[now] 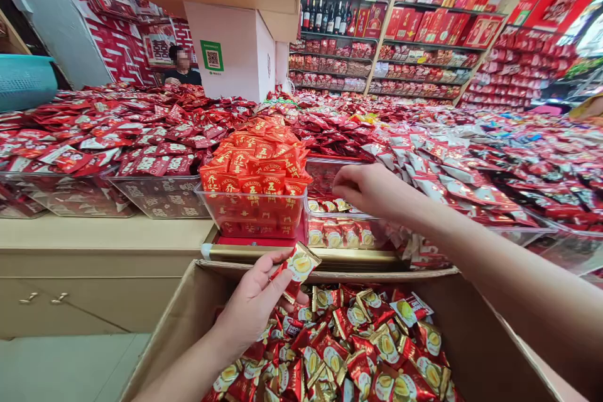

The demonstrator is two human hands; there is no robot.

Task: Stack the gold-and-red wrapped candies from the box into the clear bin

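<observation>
The red-and-gold packet (pixel 300 266) bears a yellow fruit print.

And here's the left hand (pixel 257 295) in a pinch — thumb (pixel 277 287) across the near side of the grip, index finger (pixel 272 259) curving behind it, bare left forearm (pixel 195 361) slanting in from its lower left. Beyond that grip and to its right, the right hand (pixel 370 190) reaches out, knuckles up, fingers bent — bare right forearm (pixel 475 248) stretching off to the lower right!
</observation>
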